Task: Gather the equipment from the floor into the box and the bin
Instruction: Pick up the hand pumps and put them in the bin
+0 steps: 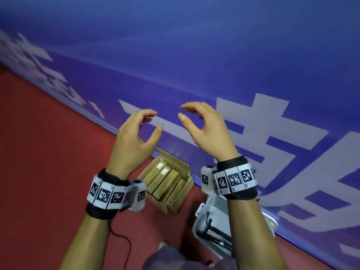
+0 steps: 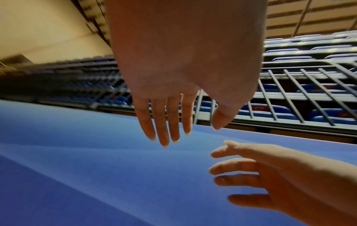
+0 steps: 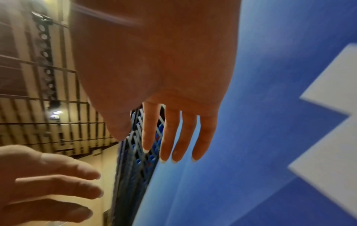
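Observation:
Both my hands are raised in front of a blue banner, empty, fingers loosely spread. My left hand [image 1: 151, 123] is left of centre and my right hand [image 1: 187, 114] faces it a short gap away. On the red floor below them sits an open cardboard box [image 1: 167, 182] packed with several tan cartons. To its right stands a white plastic bin [image 1: 210, 217] with black rods inside, partly hidden by my right forearm. In the left wrist view my left hand [image 2: 185, 134] hangs with straight fingers, the right hand [image 2: 251, 171] beside it. In the right wrist view my right hand [image 3: 152, 146] is likewise empty.
A blue banner [image 1: 214, 55] with large white characters runs diagonally along the floor's edge behind the box and bin. Red floor [image 1: 48, 152] stretches to the left. A black cable [image 1: 124, 242] hangs from my left wristband. Grey railings and blue seats [image 2: 301, 94] lie beyond the banner.

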Available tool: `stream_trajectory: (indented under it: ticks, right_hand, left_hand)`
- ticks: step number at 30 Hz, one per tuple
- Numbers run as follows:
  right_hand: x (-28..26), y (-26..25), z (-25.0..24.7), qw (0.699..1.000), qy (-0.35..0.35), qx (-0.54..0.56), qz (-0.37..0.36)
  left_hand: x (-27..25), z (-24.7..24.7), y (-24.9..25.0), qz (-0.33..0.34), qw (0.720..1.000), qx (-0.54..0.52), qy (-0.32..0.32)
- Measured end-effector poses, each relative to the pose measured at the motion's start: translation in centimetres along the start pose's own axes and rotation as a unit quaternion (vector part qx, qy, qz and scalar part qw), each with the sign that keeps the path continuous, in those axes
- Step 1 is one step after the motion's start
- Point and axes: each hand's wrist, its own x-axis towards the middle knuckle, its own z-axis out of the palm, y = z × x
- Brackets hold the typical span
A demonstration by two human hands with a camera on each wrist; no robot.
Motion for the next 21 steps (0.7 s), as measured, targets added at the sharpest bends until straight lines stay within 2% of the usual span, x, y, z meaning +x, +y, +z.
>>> stream_trajectory:
  ticks: [4, 10, 15, 21]
  right_hand:
    - [-0.7, -4.4, 7.3, 0.992, -0.105, 0.056, -0.039]
    - [-3.0, -13.5, 19.6, 0.964, -0.211, 0.128, -0.099]
    - [-6.8, -23.6, 31.3, 0.928, -0.280, 0.192, -0.155]
    - [-13.6, -36.3, 43.6, 0.881, -0.346, 0.260, -0.192]
  left_hand:
    - [-6.2, -7.0, -2.8, -0.069, 0.994, 0.054, 0.062]
    - [-15.8, -18.8, -6.2, -0.165, 0.967, 0.118, 0.155]
    - [-24.7, -30.3, -8.2, -0.234, 0.932, 0.181, 0.210]
    - [-36.1, -42.9, -9.7, -0.307, 0.876, 0.270, 0.257]
